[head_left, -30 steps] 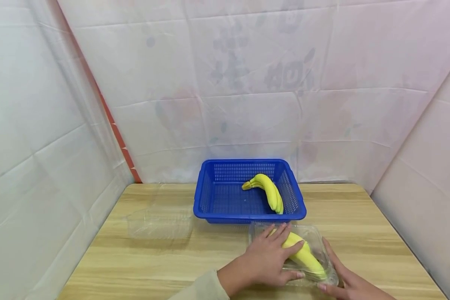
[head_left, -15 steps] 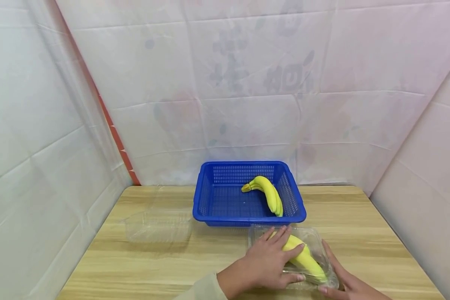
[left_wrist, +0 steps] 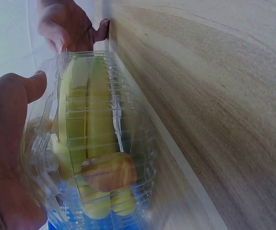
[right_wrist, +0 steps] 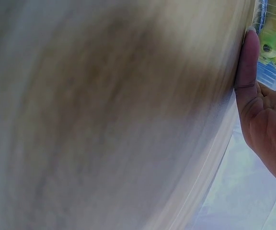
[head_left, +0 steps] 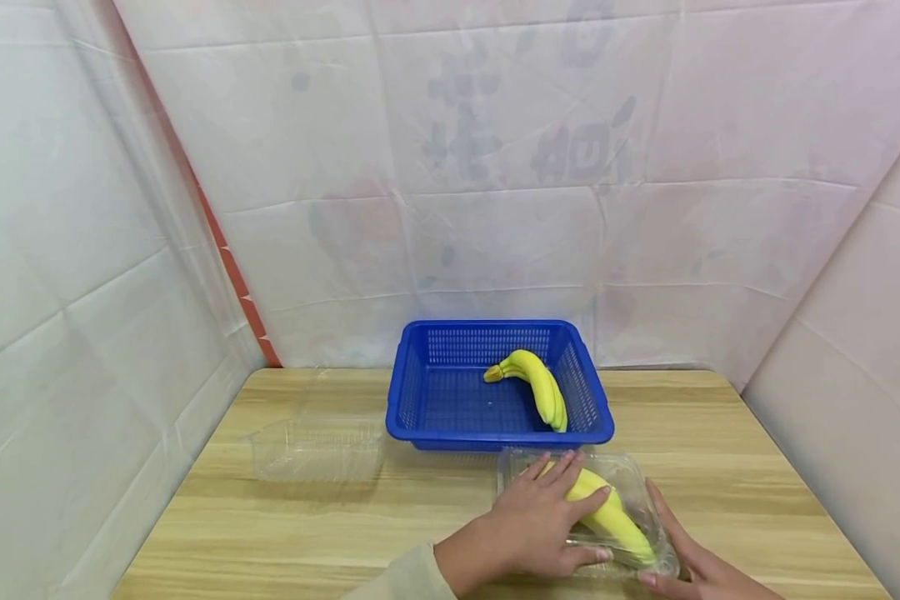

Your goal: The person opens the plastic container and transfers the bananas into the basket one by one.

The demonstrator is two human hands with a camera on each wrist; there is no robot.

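The clear plastic box with bananas inside is sitting on the wooden table, just in front of the blue basket. Compared with the pictures of a second ago, nothing about the box is changing: it is staying in the same spot and both hands are keeping their hold, which suggests the lid is being pressed shut rather than the box being moved. The left hand is lying flat over the lid, fingers straight and spread, thumb at the near edge. The right hand is resting open against the box's right side, fingers extended. A second bunch of bananas is lying inside the basket. Left of the basket, well apart from the hands, an empty clear tray is standing untouched.
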